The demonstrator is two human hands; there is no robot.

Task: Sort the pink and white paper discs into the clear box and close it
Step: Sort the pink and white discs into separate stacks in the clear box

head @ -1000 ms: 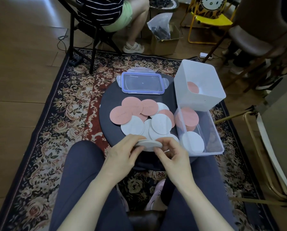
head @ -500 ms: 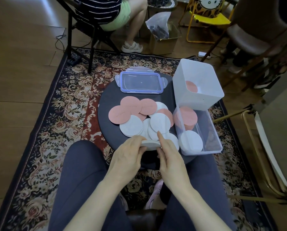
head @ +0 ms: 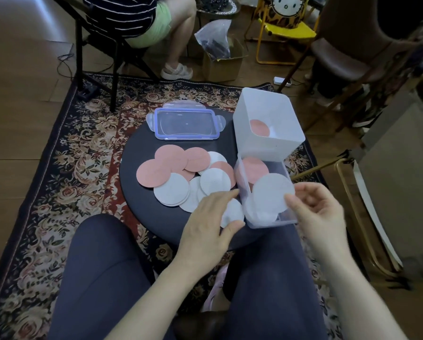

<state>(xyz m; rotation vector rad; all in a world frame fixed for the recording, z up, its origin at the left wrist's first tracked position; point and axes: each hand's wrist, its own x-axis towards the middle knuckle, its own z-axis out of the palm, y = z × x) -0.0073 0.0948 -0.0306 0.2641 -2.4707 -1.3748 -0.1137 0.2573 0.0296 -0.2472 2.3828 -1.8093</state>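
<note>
a flowered rug (head: 65,168) covers the floor in the middle of the frame, and on it stands a round dark stool (head: 141,207) that serves as the work surface. half a second ago both hands pinched a white stack together at the stool's near edge; now they have parted, and the right hand (head: 320,217) grips a white disc (head: 273,195) by its edge, tilted over the near end of the clear box (head: 287,220) right of centre, so another white one looks about to drop in. the left hand (head: 205,227) rests with loose fingers on the white discs at the near edge of the loose pile (head: 181,175), gripping nothing i can see. the box holds pink discs at its far end and white ones nearer. its blue-rimmed lid (head: 185,123) lies apart, above the pile, and a white tub (head: 266,143) stands behind the box
</note>
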